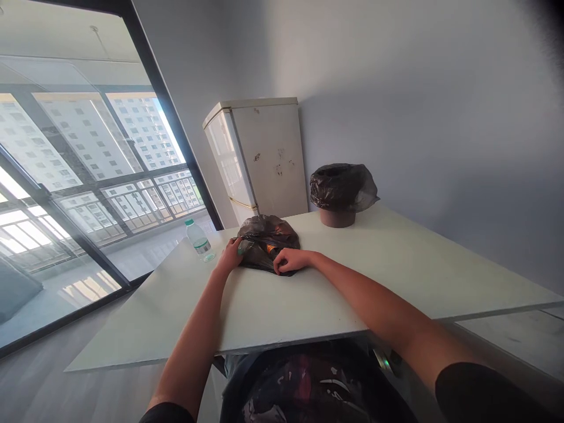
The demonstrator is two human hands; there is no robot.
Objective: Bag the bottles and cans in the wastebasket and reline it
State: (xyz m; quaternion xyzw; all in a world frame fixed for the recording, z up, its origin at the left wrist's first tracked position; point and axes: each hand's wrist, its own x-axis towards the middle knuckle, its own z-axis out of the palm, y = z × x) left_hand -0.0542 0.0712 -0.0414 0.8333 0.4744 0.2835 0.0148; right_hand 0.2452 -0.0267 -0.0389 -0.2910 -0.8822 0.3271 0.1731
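Head cam: the black bag (257, 249) is lying on the table (273, 311), long axis roughly left-to-right, bulge toward the fridge (271, 161), right hand (291, 259) pinching its near edge, left hand (230, 255) on its left end, can't tell if gripping.

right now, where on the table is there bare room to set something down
Bare table: between brown bin, right forearm and right edge; between green-capped bottle, left forearm and left edge. Crowded: where the left hand and right hand touch the black plastic bag, bottle close left.
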